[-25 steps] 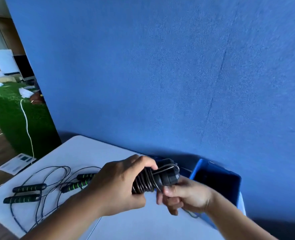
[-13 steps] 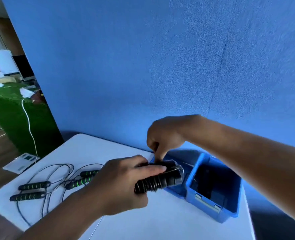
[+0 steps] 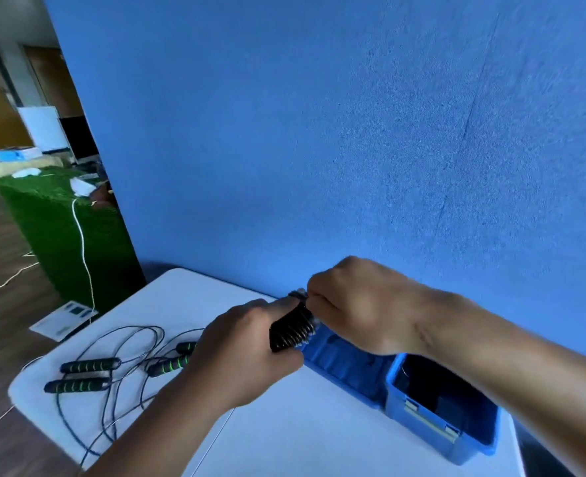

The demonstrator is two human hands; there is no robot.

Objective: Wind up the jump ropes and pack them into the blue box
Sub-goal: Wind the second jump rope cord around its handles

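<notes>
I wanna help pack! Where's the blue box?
Head view: the blue box sits open at the white table's right end, near the right hand.

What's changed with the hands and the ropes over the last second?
The right hand swung from below the wound jump rope up over it and now pinches its far end. The left hand kept gripping the bundle, tilting that end upward. The loose jump ropes and the blue box stayed put.

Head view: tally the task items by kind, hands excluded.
Wound jump rope bundle, held: 1
Loose green-striped handles on table: 4
Blue box: 1
Blue lid: 1
Total: 7
</notes>
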